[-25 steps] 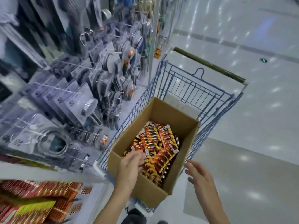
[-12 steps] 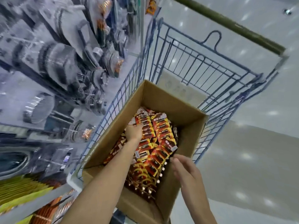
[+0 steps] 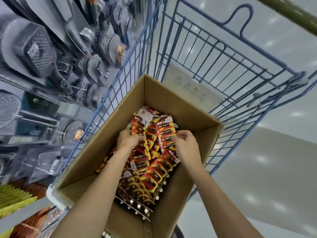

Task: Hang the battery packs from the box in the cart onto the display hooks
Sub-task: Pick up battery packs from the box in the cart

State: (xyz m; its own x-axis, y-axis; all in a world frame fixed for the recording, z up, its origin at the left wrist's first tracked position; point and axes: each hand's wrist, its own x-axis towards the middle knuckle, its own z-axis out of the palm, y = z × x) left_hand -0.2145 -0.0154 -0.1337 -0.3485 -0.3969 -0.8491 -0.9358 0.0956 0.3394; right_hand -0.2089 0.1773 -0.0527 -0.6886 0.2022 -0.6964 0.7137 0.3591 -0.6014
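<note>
Head view: the battery packs [image 3: 155,162] lie in the open cardboard box [image 3: 181,107], which stands in the blue wire cart [image 3: 214,54]. The packs sit in overlapping rows that run along the box's length, from the end nearest you to the far end, and each card's long side lies roughly across that run. Both your hands are down in the box, on the far half of the rows. Your left hand [image 3: 128,140] curls its fingers into the left row and grips the top packs there. Your right hand [image 3: 186,146] bends its fingers and pinches the edge of a pack in the right row. The packs lie directly under both sets of fingertips, so neither hand is clearly nearer. The display rack [image 3: 42,48] stands on your left, just beside the cart, so the left hand probably has the shorter path to it; the rack is blurred and no single hook can be made out. Yellow and orange packets [image 3: 16,201] hang at lower left. The packs are red and yellow, and their print cannot be read. A white card [image 3: 192,86] behind the box carries four round symbols, too small to read.
</note>
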